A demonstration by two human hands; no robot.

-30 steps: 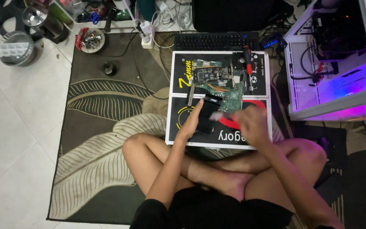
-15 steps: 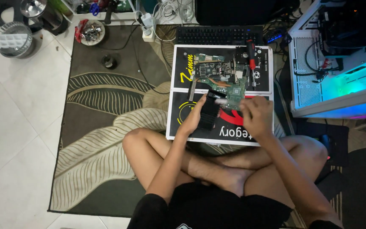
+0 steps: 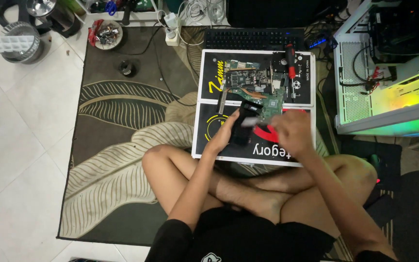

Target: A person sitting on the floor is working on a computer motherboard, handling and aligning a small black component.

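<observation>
Seen from above, a person sits cross-legged on a leaf-patterned rug (image 3: 117, 145), working over a black printed board (image 3: 219, 145) laid flat in front of their knees. A second black board (image 3: 209, 73) of the same kind lies just beyond it, the two meeting edge to edge.

A bare green circuit board (image 3: 255, 90), apparently a laptop mainboard already out of its case, rests across the seam between the two boards, mostly on the far one. A red-handled screwdriver (image 3: 290, 62) lies near the far right corner of the far board, untouched. As a judgement, the work looks part-way through: the mainboard is stripped and exposed, yet a part is in hand and nothing looks reassembled.

The left hand (image 3: 226, 133) grasps a small black rectangular component (image 3: 242, 128), fingers wrapped along its left side, holding it just above the near board, close to that board's far edge. It sits just beside the near edge of the mainboard; whether the two touch cannot be told.

The right hand (image 3: 292, 131) is blurred, hovering at the right side of the black component, near the near board's right edge. Something pale shows between the hands, but whether the right hand pinches it or is loose cannot be told.

Beyond the boards lie a black keyboard (image 3: 253, 39) and, to the right, a white computer case (image 3: 389, 73) glowing yellow-green.
</observation>
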